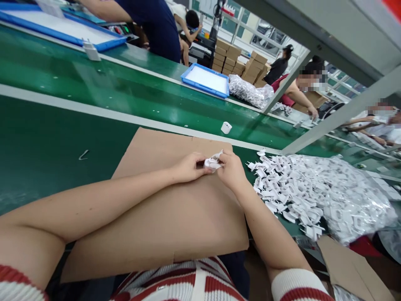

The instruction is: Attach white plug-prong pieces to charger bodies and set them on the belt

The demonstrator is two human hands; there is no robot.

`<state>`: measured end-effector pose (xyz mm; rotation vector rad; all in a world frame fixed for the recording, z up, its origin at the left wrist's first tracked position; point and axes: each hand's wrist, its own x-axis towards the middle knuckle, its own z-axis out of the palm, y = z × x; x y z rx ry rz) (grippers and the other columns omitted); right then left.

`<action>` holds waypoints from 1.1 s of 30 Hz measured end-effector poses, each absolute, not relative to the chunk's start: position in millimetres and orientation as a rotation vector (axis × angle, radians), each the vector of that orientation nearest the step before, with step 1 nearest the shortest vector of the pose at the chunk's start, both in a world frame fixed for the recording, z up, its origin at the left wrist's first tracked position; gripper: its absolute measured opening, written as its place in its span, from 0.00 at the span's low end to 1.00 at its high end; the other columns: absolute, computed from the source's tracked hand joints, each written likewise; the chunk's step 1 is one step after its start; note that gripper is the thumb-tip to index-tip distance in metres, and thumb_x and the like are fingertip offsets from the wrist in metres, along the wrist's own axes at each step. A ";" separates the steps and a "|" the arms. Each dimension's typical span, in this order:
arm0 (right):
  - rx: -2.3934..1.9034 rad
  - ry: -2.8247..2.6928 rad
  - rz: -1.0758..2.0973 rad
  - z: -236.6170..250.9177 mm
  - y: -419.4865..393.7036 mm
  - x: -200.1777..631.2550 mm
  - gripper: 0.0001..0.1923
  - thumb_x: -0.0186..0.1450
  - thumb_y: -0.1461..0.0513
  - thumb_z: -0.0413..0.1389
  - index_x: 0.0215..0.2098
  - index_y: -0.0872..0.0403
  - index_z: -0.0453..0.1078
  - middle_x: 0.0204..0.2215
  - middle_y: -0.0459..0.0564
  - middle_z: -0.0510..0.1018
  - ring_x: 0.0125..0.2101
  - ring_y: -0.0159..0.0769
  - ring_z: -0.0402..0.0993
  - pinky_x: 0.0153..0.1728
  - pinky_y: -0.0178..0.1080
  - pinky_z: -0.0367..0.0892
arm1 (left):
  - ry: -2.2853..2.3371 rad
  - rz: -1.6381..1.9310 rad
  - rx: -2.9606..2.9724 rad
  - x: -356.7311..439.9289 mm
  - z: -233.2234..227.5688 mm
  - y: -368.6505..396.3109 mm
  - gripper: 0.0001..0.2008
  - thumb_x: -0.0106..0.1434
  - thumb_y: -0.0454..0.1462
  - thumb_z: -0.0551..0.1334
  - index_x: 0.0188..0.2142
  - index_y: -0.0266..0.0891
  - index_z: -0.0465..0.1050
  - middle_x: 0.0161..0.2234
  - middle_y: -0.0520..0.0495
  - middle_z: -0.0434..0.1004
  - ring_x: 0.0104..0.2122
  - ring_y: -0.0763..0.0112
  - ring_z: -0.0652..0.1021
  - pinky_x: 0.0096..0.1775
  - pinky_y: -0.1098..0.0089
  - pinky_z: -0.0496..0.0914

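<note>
My left hand [189,167] and my right hand [232,169] meet over a brown cardboard sheet [163,225]. Both pinch the same small cluster of white plastic parts [213,161] between their fingertips. Just to the right of my right hand lies a large heap of similar white plastic parts [300,188], partly spilling from a clear plastic bag [354,205].
A green conveyor belt [62,88] runs behind the cardboard, with one white part [226,127] on it. Blue trays [206,80] and another bag of parts [249,92] lie farther back. Other people work across the belt and at the right. A grey frame post [338,117] slants overhead.
</note>
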<state>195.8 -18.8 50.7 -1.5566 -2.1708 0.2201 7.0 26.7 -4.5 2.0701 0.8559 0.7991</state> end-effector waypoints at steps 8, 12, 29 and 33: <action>-1.539 -1.989 0.342 31.4 -21.7 201.7 0.16 0.57 0.73 0.54 0.37 0.54 0.79 0.30 0.46 0.69 0.31 0.36 0.67 0.32 0.36 0.61 | 0.847 0.962 2.276 2.8 -10.9 12.5 0.19 0.69 0.50 0.61 0.50 0.41 0.77 0.41 0.40 0.82 0.41 0.55 0.79 0.47 0.58 0.73; -1.566 -2.033 0.377 35.1 -21.9 208.6 0.16 0.63 0.68 0.57 0.47 0.52 0.78 0.39 0.50 0.76 0.38 0.39 0.72 0.39 0.38 0.66 | 0.891 0.895 2.366 1.0 -9.1 14.4 0.15 0.71 0.47 0.58 0.43 0.40 0.77 0.36 0.41 0.81 0.38 0.57 0.79 0.43 0.59 0.72; -2.495 -1.812 -0.117 62.2 -19.5 281.0 0.21 0.63 0.71 0.54 0.53 0.59 0.76 0.50 0.66 0.75 0.53 0.58 0.73 0.46 0.48 0.70 | 1.960 0.955 1.808 -4.2 14.4 214.7 0.24 0.61 0.35 0.66 0.56 0.33 0.70 0.56 0.28 0.76 0.58 0.42 0.75 0.58 0.50 0.68; -2.162 -1.730 0.051 59.0 -17.2 270.8 0.26 0.60 0.68 0.55 0.56 0.60 0.76 0.52 0.64 0.72 0.46 0.51 0.77 0.47 0.47 0.71 | 1.925 1.238 2.164 5.1 8.4 204.7 0.39 0.59 0.31 0.63 0.69 0.32 0.56 0.73 0.30 0.52 0.72 0.44 0.55 0.70 0.47 0.50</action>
